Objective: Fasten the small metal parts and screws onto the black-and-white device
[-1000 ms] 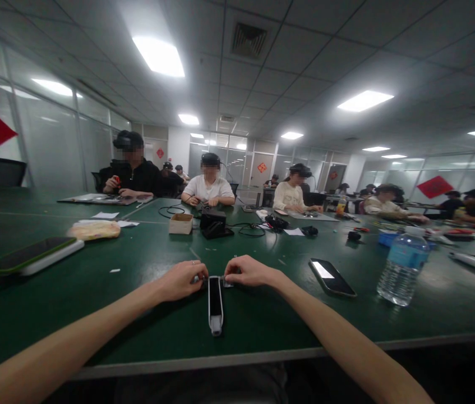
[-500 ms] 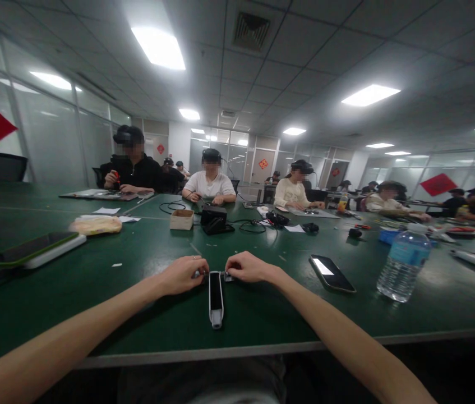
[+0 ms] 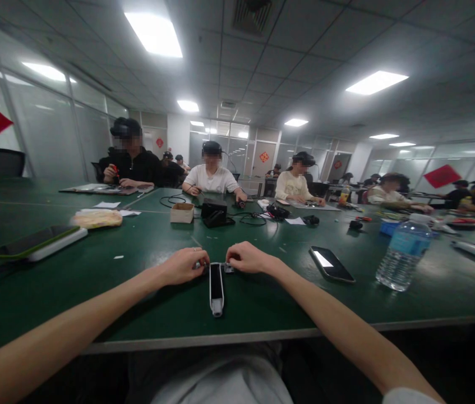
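A long narrow device (image 3: 216, 289) with a white rim, a black inner face and a grey tip lies on the green table, pointing toward me. At its far left side is my left hand (image 3: 184, 265), fingers curled and pinched together; what they grip is mostly covered. On the opposite side my right hand (image 3: 246, 258) pinches a small grey piece (image 3: 229, 268) that sticks out beside the device. Whether this piece is joined to the device I cannot tell.
Right of my hands lie a phone (image 3: 332, 264) and a water bottle (image 3: 405, 255). At left are a green-edged phone (image 3: 31, 241) and a wrapped item (image 3: 97, 218). Ahead stand a small box (image 3: 182, 213) and a black stand (image 3: 214, 212). Several people sit around the table.
My view has tilted slightly, so the table and device appear higher. Both hands keep their places beside the device. The person across has moved a hand outward onto a dark object.
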`<state>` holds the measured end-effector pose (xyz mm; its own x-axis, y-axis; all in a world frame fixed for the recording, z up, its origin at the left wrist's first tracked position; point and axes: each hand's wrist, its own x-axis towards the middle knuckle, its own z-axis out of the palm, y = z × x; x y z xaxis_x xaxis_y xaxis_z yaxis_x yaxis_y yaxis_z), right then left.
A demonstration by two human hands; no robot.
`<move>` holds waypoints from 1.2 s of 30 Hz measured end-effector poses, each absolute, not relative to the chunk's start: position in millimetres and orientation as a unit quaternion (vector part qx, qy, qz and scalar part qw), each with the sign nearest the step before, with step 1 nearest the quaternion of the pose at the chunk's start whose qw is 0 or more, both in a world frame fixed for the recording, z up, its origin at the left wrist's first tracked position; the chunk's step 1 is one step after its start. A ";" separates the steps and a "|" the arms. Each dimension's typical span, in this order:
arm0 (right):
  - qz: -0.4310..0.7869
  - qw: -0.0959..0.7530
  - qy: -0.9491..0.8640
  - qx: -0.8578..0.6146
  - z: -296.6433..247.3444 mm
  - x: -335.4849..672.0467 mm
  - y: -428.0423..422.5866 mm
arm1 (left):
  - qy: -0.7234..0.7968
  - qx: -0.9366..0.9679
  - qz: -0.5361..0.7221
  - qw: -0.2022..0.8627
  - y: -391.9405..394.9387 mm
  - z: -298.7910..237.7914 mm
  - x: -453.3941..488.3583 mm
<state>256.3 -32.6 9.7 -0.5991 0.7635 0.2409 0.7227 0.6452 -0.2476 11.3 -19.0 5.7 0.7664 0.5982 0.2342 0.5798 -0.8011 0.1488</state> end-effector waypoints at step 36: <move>-0.090 0.074 -0.831 -0.544 -5.3 292.3 10.9 | 0.341 0.931 0.132 0.014 -30.3 11.2 13.4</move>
<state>292.3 10.9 -5.3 -0.3976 0.8905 0.2214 0.9172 0.3923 0.0692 13.4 -30.3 11.2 0.7323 0.6386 0.2367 0.6311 -0.7669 0.1165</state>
